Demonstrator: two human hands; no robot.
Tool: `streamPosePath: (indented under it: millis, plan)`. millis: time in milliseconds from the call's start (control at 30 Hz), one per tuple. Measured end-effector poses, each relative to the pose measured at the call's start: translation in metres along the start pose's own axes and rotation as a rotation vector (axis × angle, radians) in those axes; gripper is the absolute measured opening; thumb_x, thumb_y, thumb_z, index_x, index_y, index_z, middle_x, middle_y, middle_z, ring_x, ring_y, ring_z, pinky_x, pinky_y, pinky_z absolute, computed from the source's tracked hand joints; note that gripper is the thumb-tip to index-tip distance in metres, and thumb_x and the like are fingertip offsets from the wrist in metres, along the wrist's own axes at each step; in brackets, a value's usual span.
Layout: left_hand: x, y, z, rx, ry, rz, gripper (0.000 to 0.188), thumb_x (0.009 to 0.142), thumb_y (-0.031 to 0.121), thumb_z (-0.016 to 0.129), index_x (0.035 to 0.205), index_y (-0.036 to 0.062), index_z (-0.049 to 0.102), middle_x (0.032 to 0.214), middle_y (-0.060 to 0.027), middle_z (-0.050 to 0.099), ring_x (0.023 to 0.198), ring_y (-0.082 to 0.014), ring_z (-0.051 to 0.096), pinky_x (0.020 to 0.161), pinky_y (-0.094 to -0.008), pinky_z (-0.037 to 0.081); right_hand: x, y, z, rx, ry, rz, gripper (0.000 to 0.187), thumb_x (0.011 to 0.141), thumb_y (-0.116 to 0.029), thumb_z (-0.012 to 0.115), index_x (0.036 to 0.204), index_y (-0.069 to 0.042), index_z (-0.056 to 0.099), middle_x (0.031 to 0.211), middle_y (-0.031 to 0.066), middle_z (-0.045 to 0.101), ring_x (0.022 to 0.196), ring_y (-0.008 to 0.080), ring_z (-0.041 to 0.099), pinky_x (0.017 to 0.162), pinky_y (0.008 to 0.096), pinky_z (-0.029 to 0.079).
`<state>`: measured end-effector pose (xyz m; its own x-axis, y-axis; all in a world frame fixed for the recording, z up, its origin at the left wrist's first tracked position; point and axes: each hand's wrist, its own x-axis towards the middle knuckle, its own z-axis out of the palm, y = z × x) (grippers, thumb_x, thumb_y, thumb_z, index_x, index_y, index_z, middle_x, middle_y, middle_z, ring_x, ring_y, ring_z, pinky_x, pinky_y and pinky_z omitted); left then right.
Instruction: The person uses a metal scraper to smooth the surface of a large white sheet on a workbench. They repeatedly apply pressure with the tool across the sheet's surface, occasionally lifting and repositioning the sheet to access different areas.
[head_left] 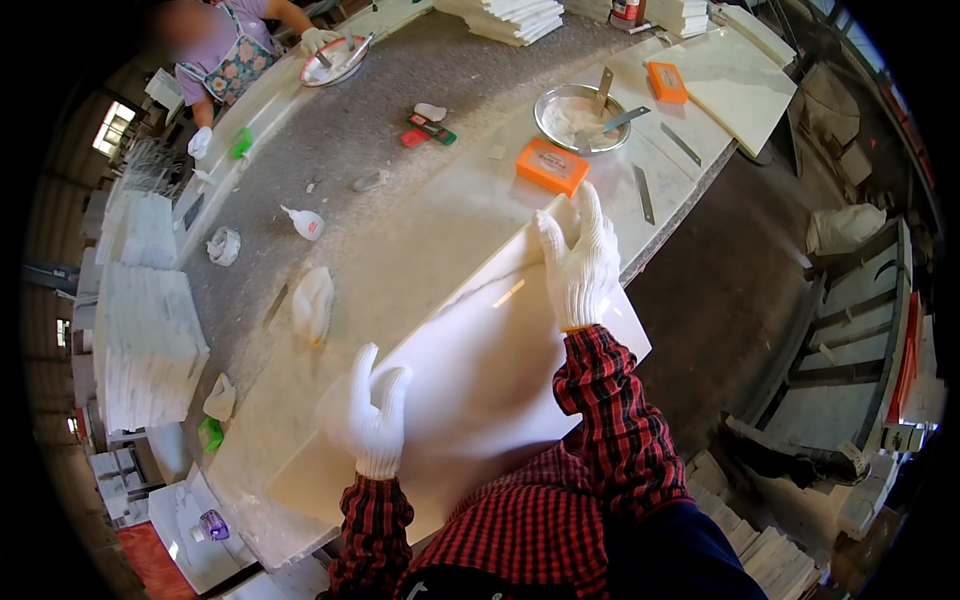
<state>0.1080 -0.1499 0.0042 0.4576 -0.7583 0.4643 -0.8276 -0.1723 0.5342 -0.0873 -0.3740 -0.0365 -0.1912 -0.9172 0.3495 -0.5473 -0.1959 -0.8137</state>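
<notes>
A glossy white stone slab (470,350) with faint grey veining lies in front of me at the near side of the workbench. My right hand (582,262), in a white knitted glove, grips its far right corner, the edge running into the gap between thumb and fingers. At the slab's far left edge is my left hand (378,420), gloved alike and slightly blurred, thumb and fingers curved around the edge. Just beyond my right fingertips sits an orange box (552,167). Behind it, a metal bowl (570,122) of pale paste holds several scraper blades.
Two loose blades (644,195) lie right of the bowl, near a second orange box (667,82). A glove (313,305), a small white bottle (303,222) and a tape roll (223,246) are on the left. Across the bench, a person (235,50) works at another bowl (338,65).
</notes>
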Motion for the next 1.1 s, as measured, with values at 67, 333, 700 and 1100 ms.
streamPosePath:
  millis: [67,333,700,1100]
  plan:
    - [-0.001,0.002,0.001,-0.032,0.001,-0.035,0.045,0.084,0.021,0.084,0.122,-0.0015,0.073,0.097,-0.0160,0.074,0.090,-0.0323,0.069,0.085,-0.0416,0.052,0.001,0.000,0.000,0.009,-0.030,0.032,0.094,0.076,-0.045,0.089,0.151,-0.007,0.047,0.116,0.0167,0.068,0.107,0.0380,0.061,0.096,0.0499,0.047]
    - [-0.001,0.002,-0.006,0.080,-0.032,0.025,0.041,0.086,0.017,0.083,0.122,0.0004,0.074,0.105,-0.0158,0.076,0.095,-0.0314,0.070,0.089,-0.0421,0.053,-0.017,-0.018,-0.014,-0.204,-0.037,-0.145,0.099,0.073,-0.049,0.088,0.153,-0.007,0.045,0.132,0.0183,0.062,0.123,0.0402,0.053,0.111,0.0516,0.036]
    - [0.001,0.014,-0.012,0.133,-0.029,0.097,0.040,0.083,0.019,0.084,0.119,0.0016,0.076,0.099,-0.0157,0.076,0.088,-0.0328,0.069,0.082,-0.0427,0.053,-0.001,0.022,-0.012,0.175,0.100,-0.187,0.050,0.094,-0.012,0.073,0.142,-0.009,0.061,0.105,0.0181,0.073,0.096,0.0371,0.069,0.089,0.0441,0.053]
    - [0.000,0.017,-0.014,0.217,-0.031,0.131,0.041,0.083,0.020,0.084,0.120,0.0031,0.075,0.097,-0.0151,0.075,0.085,-0.0326,0.069,0.080,-0.0444,0.052,-0.041,-0.009,-0.037,0.079,0.053,-0.133,0.077,0.077,-0.024,0.086,0.144,-0.004,0.054,0.142,0.0192,0.057,0.134,0.0410,0.049,0.114,0.0509,0.039]
